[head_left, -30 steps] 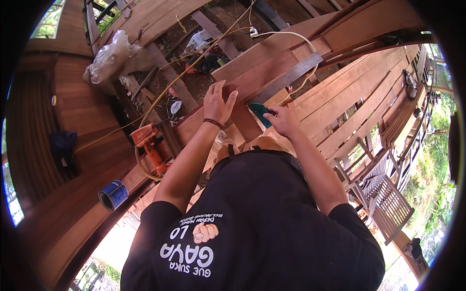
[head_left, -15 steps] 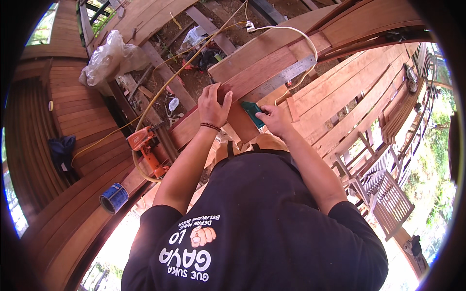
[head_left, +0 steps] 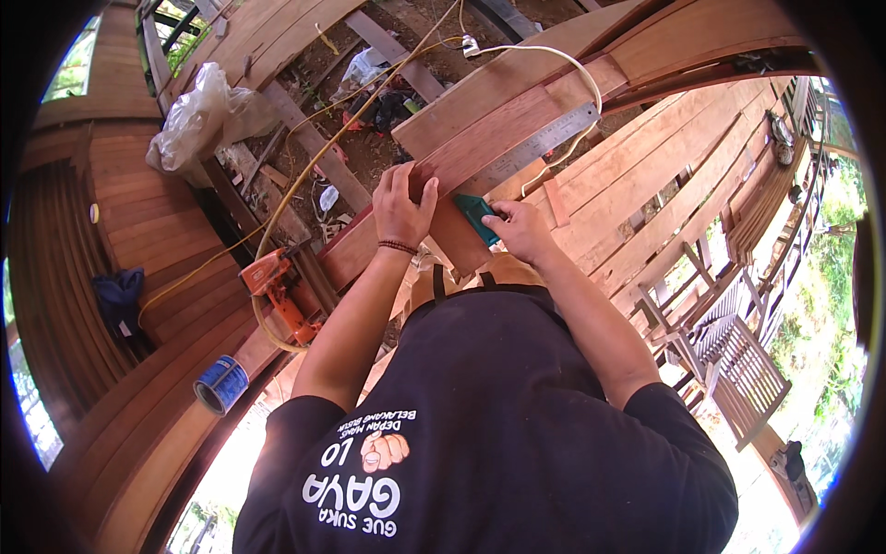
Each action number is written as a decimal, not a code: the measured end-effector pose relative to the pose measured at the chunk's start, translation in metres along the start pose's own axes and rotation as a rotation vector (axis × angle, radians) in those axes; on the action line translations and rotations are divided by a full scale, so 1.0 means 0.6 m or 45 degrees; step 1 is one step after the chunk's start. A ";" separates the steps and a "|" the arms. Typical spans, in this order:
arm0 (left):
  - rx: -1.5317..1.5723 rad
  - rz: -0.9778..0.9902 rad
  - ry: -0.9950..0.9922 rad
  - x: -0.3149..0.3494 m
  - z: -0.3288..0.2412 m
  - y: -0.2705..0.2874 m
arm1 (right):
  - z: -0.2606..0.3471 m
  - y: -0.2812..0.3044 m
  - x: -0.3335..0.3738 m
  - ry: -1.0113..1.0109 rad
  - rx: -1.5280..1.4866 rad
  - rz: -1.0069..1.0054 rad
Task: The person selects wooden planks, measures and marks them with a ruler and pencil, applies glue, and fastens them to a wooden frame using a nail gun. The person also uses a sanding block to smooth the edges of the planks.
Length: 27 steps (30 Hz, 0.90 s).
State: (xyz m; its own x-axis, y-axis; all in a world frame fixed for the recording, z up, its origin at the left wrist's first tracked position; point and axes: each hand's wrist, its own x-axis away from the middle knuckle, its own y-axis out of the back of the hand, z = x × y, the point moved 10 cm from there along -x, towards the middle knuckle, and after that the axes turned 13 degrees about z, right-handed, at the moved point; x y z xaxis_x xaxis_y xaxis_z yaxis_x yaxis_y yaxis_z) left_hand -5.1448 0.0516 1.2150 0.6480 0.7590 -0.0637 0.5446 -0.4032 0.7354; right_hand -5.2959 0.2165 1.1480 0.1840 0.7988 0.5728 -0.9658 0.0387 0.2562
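While the green-handled steel try square (head_left: pixel 517 175) is grasped by the right hand (head_left: pixel 519 231), its stock is best kept pressed flush against the reddish wooden board (head_left: pixel 480 138) steadied beside it under the flat, unclenched left hand (head_left: pixel 401 205).

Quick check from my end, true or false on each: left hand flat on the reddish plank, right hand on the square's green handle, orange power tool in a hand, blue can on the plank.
1. The left hand presses on the reddish plank. True.
2. The right hand grips the green handle of the square, its steel blade lying on the plank. True.
3. A hand holds the orange power tool. False: it lies alone, lower left.
4. The blue can stands on the plank. False: it lies on a board farther left.
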 end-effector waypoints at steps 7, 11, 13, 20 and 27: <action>0.002 0.002 -0.004 0.000 0.000 0.001 | 0.015 0.004 0.007 -0.039 0.002 -0.006; 0.005 0.014 0.015 0.000 0.002 -0.003 | 0.014 0.005 0.006 -0.019 -0.006 -0.008; 0.003 0.015 0.030 0.001 0.003 -0.005 | 0.019 0.005 0.007 -0.054 0.013 0.015; -0.001 0.024 0.057 0.000 0.004 -0.002 | 0.014 0.003 0.003 -0.040 0.019 0.014; 0.010 0.014 0.027 0.000 0.010 -0.005 | 0.006 0.003 0.000 -0.024 0.024 -0.003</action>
State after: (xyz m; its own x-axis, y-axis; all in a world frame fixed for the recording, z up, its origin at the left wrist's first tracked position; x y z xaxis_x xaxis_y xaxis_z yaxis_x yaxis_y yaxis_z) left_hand -5.1435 0.0500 1.2087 0.6427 0.7650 -0.0413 0.5416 -0.4155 0.7308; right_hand -5.2968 0.2142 1.1513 0.1898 0.7873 0.5866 -0.9618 0.0291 0.2721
